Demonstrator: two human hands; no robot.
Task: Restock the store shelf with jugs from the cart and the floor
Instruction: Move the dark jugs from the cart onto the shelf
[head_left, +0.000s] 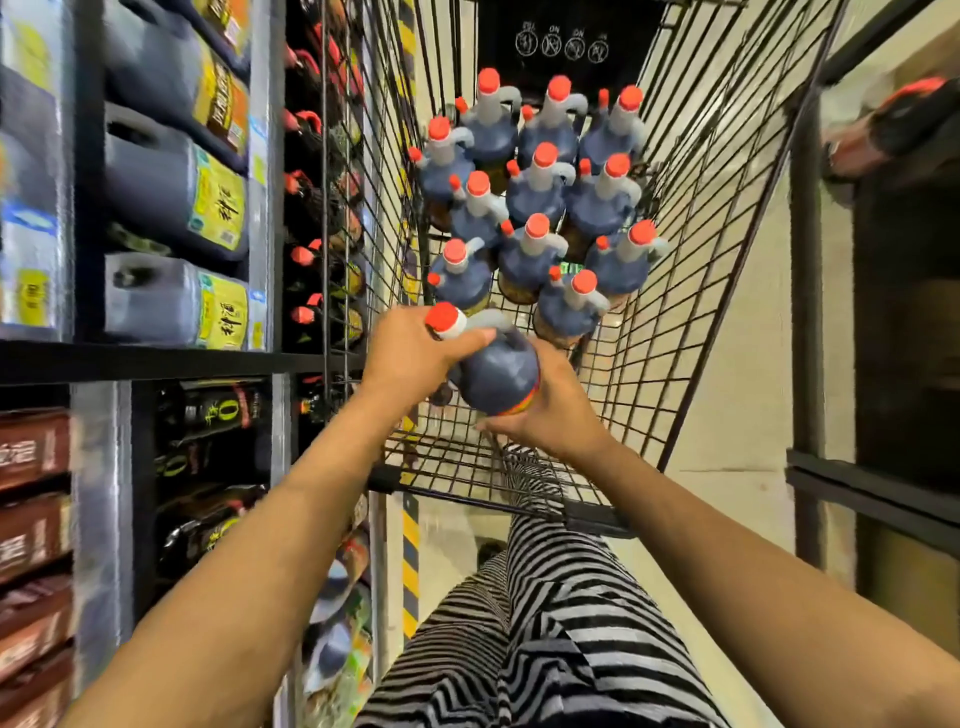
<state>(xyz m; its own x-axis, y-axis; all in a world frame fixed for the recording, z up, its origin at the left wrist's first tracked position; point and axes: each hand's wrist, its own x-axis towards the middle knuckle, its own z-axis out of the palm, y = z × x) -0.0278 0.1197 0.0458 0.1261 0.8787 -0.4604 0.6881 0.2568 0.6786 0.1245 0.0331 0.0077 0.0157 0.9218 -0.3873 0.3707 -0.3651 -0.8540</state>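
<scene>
Above the cart (675, 322), both hands (415, 358) grip one tilted jug (493, 374).

Jugs (540, 208) in cart (691, 291), shelf (171, 358) left

Jug (496, 376) in both hands, over cart (691, 291)

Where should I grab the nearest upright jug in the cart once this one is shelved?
Take the nearest upright jug by its grey loop handle, coming straight down from above. It stands among close neighbours, so its body is crowded; the handle beside the red cap sticks up free.
</scene>
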